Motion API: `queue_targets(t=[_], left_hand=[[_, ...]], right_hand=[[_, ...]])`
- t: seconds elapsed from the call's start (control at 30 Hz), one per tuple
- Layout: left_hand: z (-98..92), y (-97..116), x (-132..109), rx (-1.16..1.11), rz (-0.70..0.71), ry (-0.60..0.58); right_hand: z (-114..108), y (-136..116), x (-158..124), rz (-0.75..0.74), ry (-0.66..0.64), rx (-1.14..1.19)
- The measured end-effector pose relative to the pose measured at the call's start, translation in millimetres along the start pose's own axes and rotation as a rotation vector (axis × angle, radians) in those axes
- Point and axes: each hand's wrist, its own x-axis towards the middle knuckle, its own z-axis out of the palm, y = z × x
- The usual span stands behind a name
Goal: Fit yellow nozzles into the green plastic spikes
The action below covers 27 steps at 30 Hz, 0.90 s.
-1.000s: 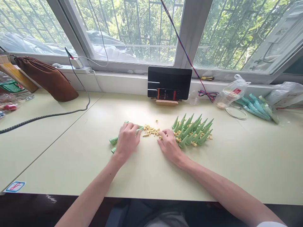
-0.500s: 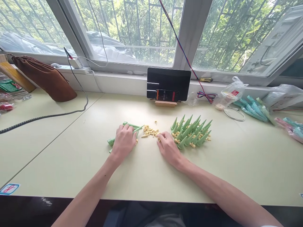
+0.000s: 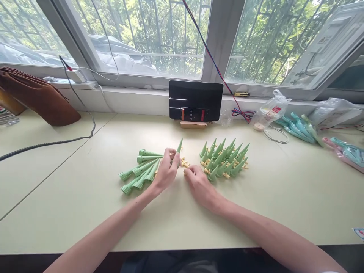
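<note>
My left hand (image 3: pixel 167 172) is closed around a green cone (image 3: pixel 180 145), whose pointed tip sticks up above the fingers. Close by on the right, my right hand (image 3: pixel 200 186) pinches at the edge of a pile of small yellow pegs (image 3: pixel 185 163); a bit of yellow shows at its fingertips, mostly hidden. Several long green cones (image 3: pixel 142 170) lie fanned out left of my left hand, wide ribbed ends outward. Beyond my right hand, a cluster of green cones with yellow pegs (image 3: pixel 224 158) stands with tips up.
A tablet (image 3: pixel 196 94) leans at the window with a phone (image 3: pixel 195 114) before it. A brown pouch (image 3: pixel 36 96) and black cable (image 3: pixel 57 142) are at left. A plastic bag (image 3: pixel 272 112), coiled white cable (image 3: pixel 275 135) and bagged blue items (image 3: pixel 298 129) sit at right.
My left hand has lifted a green cone off the fanned group, turned it upright and brought it right, towards my right hand. My right hand stays by the yellow pegs. The view has shifted slightly.
</note>
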Motion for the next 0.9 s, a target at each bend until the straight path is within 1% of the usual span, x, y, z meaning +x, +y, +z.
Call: queue_targets(t=[0.1,0.3,0.43,0.57,0.73,0.9], left_hand=[[1.7,-8.6,-7.6,-0.084,-0.067,-0.042],[7.3,-2.6,-13.4,-0.250,-0.184,-0.132],[7.4,-2.1,-13.3,-0.334,-0.206,-0.136],[7.3,-6.1,-10.7,-0.461,-0.250,-0.147],[7.9,-12.2,-6.1,-0.562,-0.214,-0.132],[7.5,-12.8,-5.2,-0.523,-0.149,-0.113]], right_hand=[[-2.0,0.4,0.7,0.004,-0.007,0.082],[-5.2,2.3,3.5,-0.007,-0.012,0.172],[-7.4,3.4,3.3,-0.005,-0.021,0.190],[-7.4,5.3,2.7,-0.006,-0.026,0.213],[-8.4,5.8,4.2,-0.007,-0.014,0.257],[-8.0,6.6,5.7,-0.014,-0.003,0.269]])
